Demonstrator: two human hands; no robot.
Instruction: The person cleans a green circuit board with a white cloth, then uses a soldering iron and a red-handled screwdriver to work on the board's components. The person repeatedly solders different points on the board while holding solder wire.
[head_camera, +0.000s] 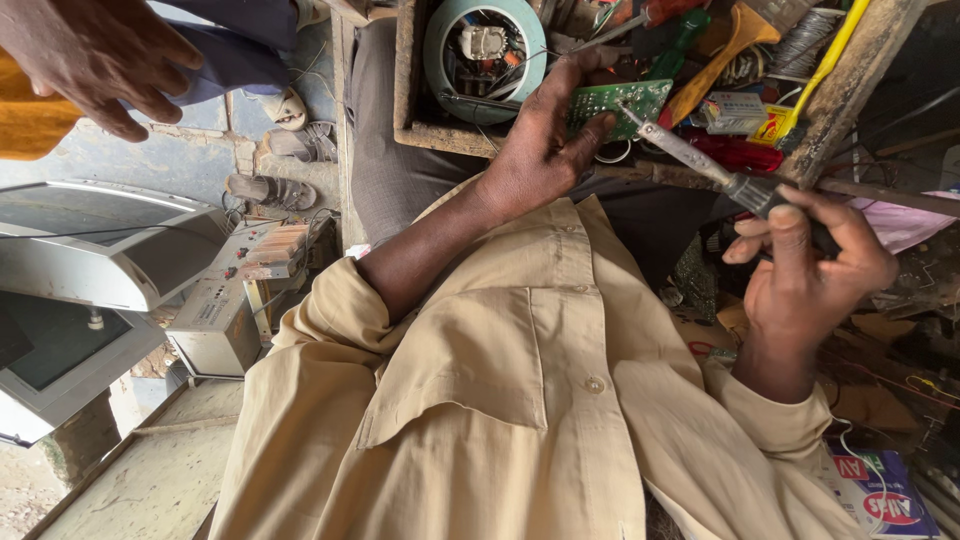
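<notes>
A wooden tray (408, 90) crowded with tools sits on the person's lap. At its near edge the left hand (540, 140) pinches a green circuit board (618, 100). The right hand (805, 265) grips a soldering iron (700, 165), tip touching the board. This looks like soldering a joint; next calls for a steady tip.

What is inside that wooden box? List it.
A round pale housing, a green-handled screwdriver and a wire coil show. The left hand and green circuit board cover the rest.
</notes>
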